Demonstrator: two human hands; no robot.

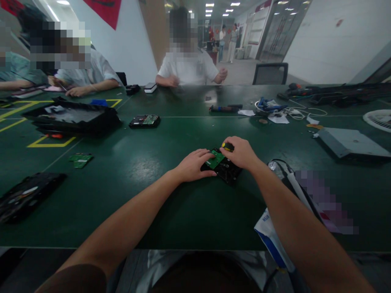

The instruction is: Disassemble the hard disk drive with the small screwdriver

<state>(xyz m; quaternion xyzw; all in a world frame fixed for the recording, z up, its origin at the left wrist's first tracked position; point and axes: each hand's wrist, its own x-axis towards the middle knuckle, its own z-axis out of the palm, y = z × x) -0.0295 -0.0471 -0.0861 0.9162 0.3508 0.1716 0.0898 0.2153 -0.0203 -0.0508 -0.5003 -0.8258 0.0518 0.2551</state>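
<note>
A black hard drive (pixel 229 173) with a green circuit board (pixel 215 158) on its upper face lies on the dark green table before me. My left hand (pixel 195 166) grips it from the left, fingers over the board's edge and thumb along the near side. On the far right side, my right hand (pixel 240 152) is closed around a yellow and black screwdriver (pixel 227 146). Only the handle's end shows clearly; its tip is hidden, so I cannot tell whether it touches a screw.
Left are a loose green board (pixel 81 160), a black casing (pixel 29 195) and a black tray (pixel 73 118). Another drive (pixel 144 121) lies farther back. To the right are a grey metal box (pixel 351 142), a bag (pixel 271 232) and cables (pixel 299 112). People sit opposite.
</note>
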